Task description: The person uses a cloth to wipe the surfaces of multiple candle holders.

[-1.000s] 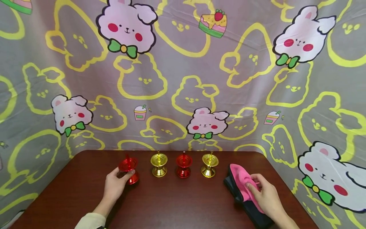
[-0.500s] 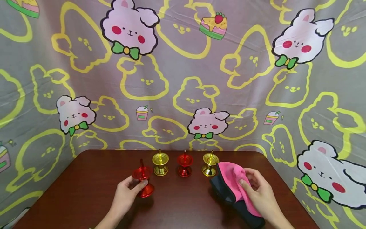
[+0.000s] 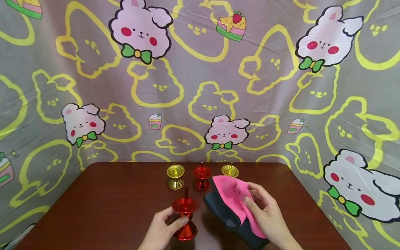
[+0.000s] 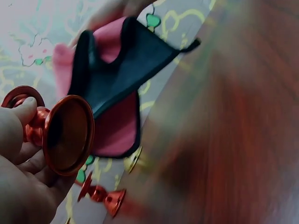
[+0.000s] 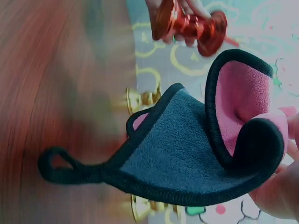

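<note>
My left hand (image 3: 164,227) grips a shiny red candle holder (image 3: 186,205) by its narrow waist, thumb across the front. The holder is upright in the head view, with a thin spike rising from its dish; the left wrist view shows its hollow base (image 4: 70,135). In my right hand (image 3: 269,211) a cleaning cloth (image 3: 229,194), pink on one face and dark grey-blue on the other, is pinched between thumb and fingers. The cloth hangs folded just right of the red holder, its dark hanging loop (image 5: 58,165) visible in the right wrist view.
A gold candle holder (image 3: 176,177), another red one (image 3: 201,176) and a second gold one (image 3: 230,170) stand in a row at the back of the brown table (image 3: 103,201). The cloth partly hides the right gold one. A patterned curtain (image 3: 187,69) encloses the table.
The left hand has carried the red candle holder from the left end of the row toward the front middle. The right hand has brought the cloth leftward, close to it.
</note>
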The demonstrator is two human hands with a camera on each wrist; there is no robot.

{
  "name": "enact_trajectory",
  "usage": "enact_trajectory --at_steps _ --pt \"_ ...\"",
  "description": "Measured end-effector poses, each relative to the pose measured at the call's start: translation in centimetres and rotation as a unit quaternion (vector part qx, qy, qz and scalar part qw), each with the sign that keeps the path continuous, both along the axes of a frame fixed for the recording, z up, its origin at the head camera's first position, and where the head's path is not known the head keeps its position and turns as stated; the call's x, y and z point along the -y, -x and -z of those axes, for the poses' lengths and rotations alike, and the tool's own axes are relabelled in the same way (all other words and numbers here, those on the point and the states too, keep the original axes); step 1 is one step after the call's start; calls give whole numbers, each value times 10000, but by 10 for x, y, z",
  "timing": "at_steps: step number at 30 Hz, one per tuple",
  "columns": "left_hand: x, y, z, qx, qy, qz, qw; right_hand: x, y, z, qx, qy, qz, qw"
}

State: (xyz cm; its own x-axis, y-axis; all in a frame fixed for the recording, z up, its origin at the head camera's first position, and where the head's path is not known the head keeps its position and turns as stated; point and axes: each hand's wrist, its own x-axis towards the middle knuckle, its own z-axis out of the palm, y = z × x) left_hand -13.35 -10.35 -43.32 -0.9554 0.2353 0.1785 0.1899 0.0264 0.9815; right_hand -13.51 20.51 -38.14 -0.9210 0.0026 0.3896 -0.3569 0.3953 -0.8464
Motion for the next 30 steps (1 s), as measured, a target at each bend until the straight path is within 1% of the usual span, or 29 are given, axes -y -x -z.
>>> enact_trajectory --at_steps 3,6,11,15,17,19,22,24,26,27,30 --pt "-9 -2 1 22 48 279 9996 11 -1 0 -84 167 -268 9995" --pt "-15 -3 2 1 102 459 9989 21 -2 1 -178 318 -580 9976" --pt "-21 -4 3 -32 8 805 9968 32 -2 7 -360 372 -1239 9909" --pt "-23 -4 3 -14 -19 1098 9939 36 -4 11 -28 459 -1716 9841" --pt "-23 -3 2 -16 -47 1247 9922 37 -4 12 167 502 -1849 9813" --pt "-23 -2 2 -159 -26 1356 9906 38 -4 14 177 402 -1889 9810" --pt "-23 -1 3 -461 -46 1483 9879 39 -2 17 -120 140 -2001 9796" --pt "-22 -1 3 -623 -68 1529 9863 40 -1 20 -438 -43 -2088 9770" --pt "-22 0 2 -680 -120 1576 9851 40 0 21 -726 -156 -2261 9713" --pt "-22 0 2 -696 -141 1588 9848 39 1 22 -793 -168 -2343 9688" --pt "-22 1 2 -851 -117 1589 9836 37 3 23 -1159 -350 -2572 9587"
